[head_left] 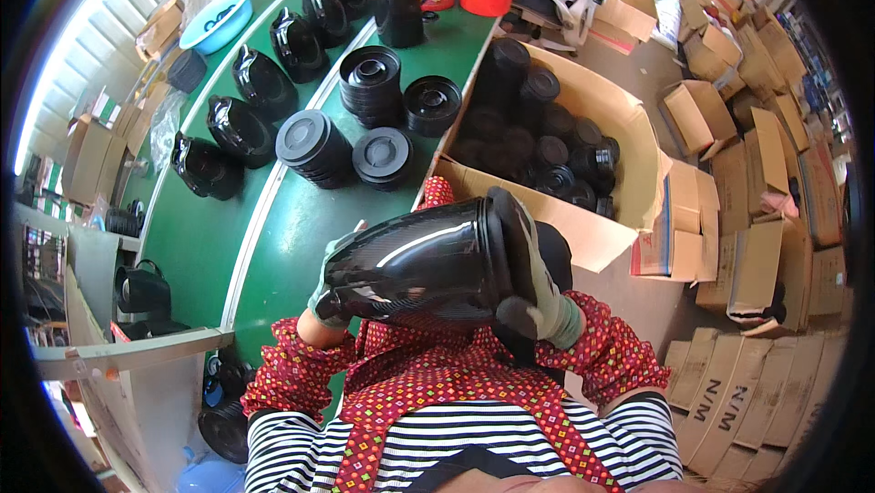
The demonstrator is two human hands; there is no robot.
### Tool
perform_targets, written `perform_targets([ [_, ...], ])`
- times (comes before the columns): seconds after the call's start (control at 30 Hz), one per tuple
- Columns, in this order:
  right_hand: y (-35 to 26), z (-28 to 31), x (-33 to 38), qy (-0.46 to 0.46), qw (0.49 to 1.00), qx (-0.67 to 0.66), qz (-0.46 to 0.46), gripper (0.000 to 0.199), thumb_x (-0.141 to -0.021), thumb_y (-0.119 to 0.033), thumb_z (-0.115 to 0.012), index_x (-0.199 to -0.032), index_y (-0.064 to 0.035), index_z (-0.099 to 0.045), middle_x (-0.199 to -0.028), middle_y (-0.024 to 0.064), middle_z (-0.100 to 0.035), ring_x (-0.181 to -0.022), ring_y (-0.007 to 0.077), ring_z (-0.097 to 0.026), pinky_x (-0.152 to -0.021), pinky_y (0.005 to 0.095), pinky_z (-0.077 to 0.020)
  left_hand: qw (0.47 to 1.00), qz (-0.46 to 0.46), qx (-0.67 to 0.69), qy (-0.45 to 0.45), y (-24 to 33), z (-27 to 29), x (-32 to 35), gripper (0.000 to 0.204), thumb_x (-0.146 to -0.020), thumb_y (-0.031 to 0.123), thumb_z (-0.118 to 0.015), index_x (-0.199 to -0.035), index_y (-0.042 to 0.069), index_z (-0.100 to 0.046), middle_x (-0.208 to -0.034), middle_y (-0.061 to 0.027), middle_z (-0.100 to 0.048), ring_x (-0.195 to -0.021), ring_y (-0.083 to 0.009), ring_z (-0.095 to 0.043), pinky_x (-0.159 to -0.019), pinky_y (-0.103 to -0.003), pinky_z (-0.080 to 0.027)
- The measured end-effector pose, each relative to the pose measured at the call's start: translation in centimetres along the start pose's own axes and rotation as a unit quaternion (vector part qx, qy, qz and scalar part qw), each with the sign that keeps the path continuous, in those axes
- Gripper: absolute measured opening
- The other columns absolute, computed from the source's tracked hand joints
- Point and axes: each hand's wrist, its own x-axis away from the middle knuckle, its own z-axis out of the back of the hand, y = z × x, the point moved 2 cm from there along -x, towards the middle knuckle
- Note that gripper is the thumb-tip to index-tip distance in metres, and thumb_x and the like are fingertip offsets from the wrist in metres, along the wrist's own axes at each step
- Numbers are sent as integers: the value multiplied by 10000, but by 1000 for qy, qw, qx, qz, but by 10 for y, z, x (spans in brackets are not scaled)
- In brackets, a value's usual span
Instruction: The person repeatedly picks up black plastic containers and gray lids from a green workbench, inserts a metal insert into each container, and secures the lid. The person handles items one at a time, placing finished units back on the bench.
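A glossy black jug body (410, 261) lies sideways in front of my chest, held between both hands. My left hand (321, 291), in a light glove, is closed round its narrower left end; most of those fingers are hidden behind the jug. At the wide right end, my gloved right hand (549, 302) grips a dark round base part (497, 251), its dark fingertips curled over the rim. The base part sits against the jug's end; whether it is fastened, I cannot tell. Beyond the jug stand stacks of black round discs (314, 148) on the green table (296, 233).
Black jugs (260, 83) line the table's left side. Right of the table, an open carton (629, 119) holds many black round parts. A blue basin (217, 19) and a red bowl (485, 1) are at the far end. Cartons (720, 192) crowd the right.
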Motion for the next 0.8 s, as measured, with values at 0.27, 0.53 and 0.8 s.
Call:
perform_targets([
  [0.27,-7,7,-14,42,987,-134,-84,907,-1110,-517,-518,-1729,-71,-27,-1742,135,-234,-1578,268,-294,-1296,429,-225,967,-84,-37,238,88,16,-15,695,-751,274,-928,-1293,-82,-679,-1456,-254,-621,-1291,-345,-655,-1078,-446,-539],
  [0.53,-30,8,-19,114,970,-119,-179,667,-1146,-347,-521,-1676,-24,-278,-1600,132,-434,-1468,205,-441,-1248,357,-328,932,-123,-181,290,109,6,-17,661,-749,297,-930,-1243,-62,-675,-1504,-309,-567,-1345,-432,-613,-1066,-472,-541],
  [0.8,-56,14,-22,7,992,123,17,921,-901,-427,-807,-1617,-6,-407,-1633,236,-399,-1524,368,-404,-1245,439,-323,982,-74,-5,176,70,-7,-5,510,-924,189,-810,-1370,-10,-658,-1360,-185,-689,-1203,-308,-697,-1066,-474,-556],
])
